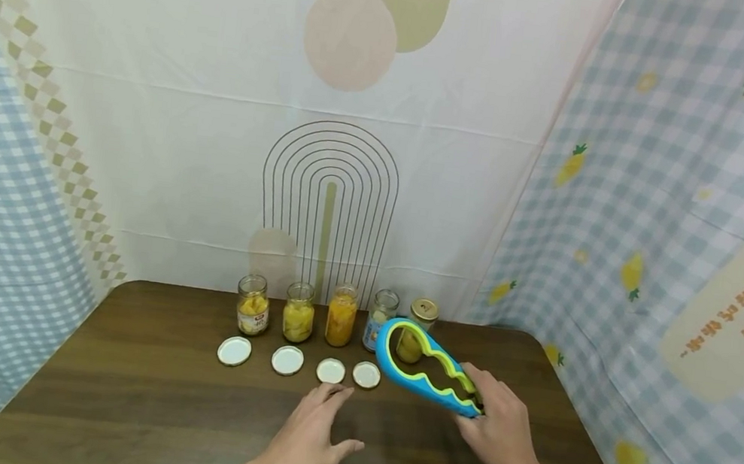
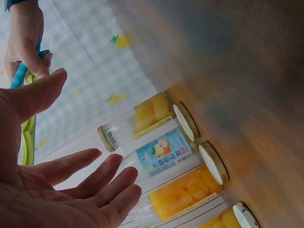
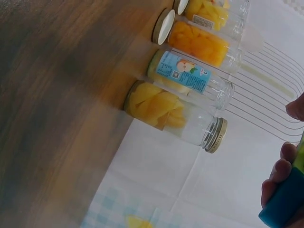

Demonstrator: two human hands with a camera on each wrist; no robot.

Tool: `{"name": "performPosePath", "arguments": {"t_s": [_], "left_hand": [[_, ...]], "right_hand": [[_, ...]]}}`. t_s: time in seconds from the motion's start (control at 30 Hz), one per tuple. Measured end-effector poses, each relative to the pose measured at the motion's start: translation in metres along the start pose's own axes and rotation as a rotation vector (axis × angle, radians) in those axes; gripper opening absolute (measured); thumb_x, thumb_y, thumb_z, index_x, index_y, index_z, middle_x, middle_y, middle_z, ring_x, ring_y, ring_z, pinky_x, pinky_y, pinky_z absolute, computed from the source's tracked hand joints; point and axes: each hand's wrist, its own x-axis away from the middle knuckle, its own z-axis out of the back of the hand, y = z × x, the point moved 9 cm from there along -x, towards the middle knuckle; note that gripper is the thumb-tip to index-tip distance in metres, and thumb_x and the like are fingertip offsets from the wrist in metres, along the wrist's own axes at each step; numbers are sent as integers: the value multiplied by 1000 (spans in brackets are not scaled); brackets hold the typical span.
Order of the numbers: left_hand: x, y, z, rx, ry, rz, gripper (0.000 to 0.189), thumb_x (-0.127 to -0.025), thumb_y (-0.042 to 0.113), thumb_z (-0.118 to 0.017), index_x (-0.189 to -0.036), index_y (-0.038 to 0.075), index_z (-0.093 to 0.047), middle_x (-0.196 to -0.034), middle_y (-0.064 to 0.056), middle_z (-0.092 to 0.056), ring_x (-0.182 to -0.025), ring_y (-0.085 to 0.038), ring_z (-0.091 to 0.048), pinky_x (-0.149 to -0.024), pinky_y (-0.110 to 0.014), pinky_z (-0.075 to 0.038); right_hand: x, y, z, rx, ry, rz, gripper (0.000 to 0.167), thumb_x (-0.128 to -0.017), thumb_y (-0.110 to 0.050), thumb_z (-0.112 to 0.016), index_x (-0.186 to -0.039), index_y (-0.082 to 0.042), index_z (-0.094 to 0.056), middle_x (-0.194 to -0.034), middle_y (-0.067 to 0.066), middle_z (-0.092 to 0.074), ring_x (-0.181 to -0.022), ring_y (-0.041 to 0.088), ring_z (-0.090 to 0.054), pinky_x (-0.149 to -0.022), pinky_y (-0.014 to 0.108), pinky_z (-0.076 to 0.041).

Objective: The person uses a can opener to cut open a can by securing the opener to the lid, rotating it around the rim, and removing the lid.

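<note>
In the head view my right hand (image 1: 496, 425) grips the handle end of a blue and lime-green jar opener (image 1: 431, 394). Its looped end overlaps the jar with the gold lid (image 1: 424, 310), rightmost in the row. That lid sits on the jar's mouth in the right wrist view, with pale yellow fruit chunks (image 3: 153, 105) below. My left hand (image 1: 306, 437) hovers over the table, fingers spread and thumb apart, holding nothing. Its fingertips overlap a white-lined lid (image 1: 331, 371) in the head view. Seen from the left wrist, the palm (image 2: 42, 199) is bare.
Several lidless jars of fruit, among them an orange one (image 1: 341, 316) and a blue-labelled one (image 1: 381, 318), line the back of the brown table (image 1: 124, 387). More loose lids (image 1: 234, 351) lie in front of them. Patterned cloths (image 1: 181, 167) hang behind and at both sides.
</note>
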Motion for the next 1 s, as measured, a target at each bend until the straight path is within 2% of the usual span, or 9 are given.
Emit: {"name": "performPosePath", "arguments": {"t_s": [0.27, 0.47, 0.6, 0.77, 0.9, 1.0], "left_hand": [[4, 0, -11, 107, -36, 17, 75, -87, 40, -89, -146, 3, -62, -147, -23, -59, -132, -48, -59, -106, -69, -49], [-4, 5, -20, 170, -53, 25, 73, -86, 42, -89, -145, 6, -63, -146, -19, -61, -133, -47, -59, -107, -69, -49], [-20, 3, -31, 269, -78, 55, 72, -88, 40, -89, -145, 5, -63, -145, -18, -64, -134, -45, -60, -108, -65, -51], [-50, -1, -46, 371, -78, 100, 70, -90, 33, -88, -145, -1, -61, -138, -19, -69, -127, -39, -66, -106, -59, -55], [-74, 3, -54, 395, -41, 132, 72, -91, 28, -87, -149, -2, -56, -140, -21, -68, -130, -40, -65, -108, -58, -55], [-89, 9, -57, 383, -8, 121, 68, -92, 29, -86, -148, 2, -57, -142, -21, -66, -132, -41, -64, -107, -59, -55]], "right_hand": [[2, 0, 2, -2, 21, 3, 62, -65, -4, -98, -122, -6, -72, -98, 6, -78, -71, 12, -63, -60, 28, -51], [0, 4, 8, 7, 48, -2, 61, -65, -2, -96, -121, -5, -72, -97, 8, -78, -69, 14, -63, -60, 30, -52], [-1, 5, 9, 7, 48, 3, 60, -66, -2, -95, -121, -5, -72, -96, 8, -78, -68, 13, -62, -58, 29, -51], [-1, 8, 9, 15, 58, 6, 60, -65, 0, -93, -121, -3, -72, -96, 10, -78, -68, 14, -63, -58, 31, -52], [1, 10, 8, 19, 53, -6, 61, -64, 1, -92, -121, -5, -72, -95, 8, -77, -68, 12, -60, -58, 29, -49], [2, 10, 8, 21, 48, -11, 61, -64, 0, -93, -121, -5, -72, -93, 7, -76, -67, 11, -59, -57, 28, -48]]}}
